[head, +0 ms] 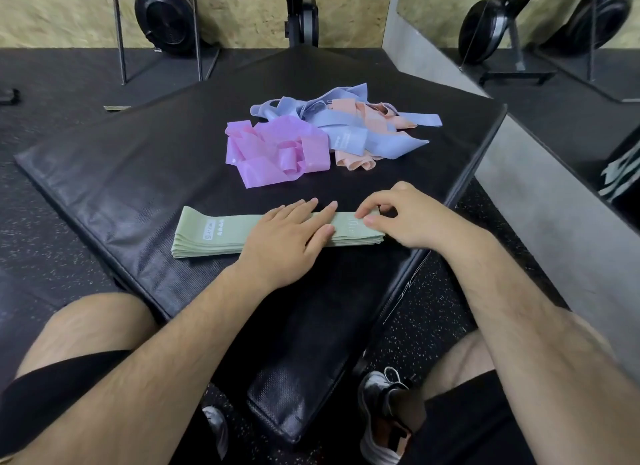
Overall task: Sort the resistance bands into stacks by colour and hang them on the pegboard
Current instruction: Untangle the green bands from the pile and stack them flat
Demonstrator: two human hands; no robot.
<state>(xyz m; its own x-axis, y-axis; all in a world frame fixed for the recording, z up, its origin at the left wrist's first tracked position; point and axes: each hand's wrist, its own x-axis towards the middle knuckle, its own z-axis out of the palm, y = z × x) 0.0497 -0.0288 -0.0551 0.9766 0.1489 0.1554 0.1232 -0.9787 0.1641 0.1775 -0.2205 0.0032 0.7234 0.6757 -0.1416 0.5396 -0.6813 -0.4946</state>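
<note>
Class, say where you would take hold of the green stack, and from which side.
Probably the green stack at mid-length, where the left hand presses, from its near long edge, thumb above, fingers beneath: thin flat layers would likely sag or splay if lifted by one end.

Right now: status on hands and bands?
Left hand flat on green stack. Right hand pinches its right end. Loose pile of pink, blue, peach bands behind, unsorted. Nothing blocking.

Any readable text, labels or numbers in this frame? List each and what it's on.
"HEAVY", upside down from here, likely reading: white tag on the green band stack, icons beside it.
Faint print on that stack's right end: too blurred to read.
Pale tag on a blue band: too small to read.
</note>
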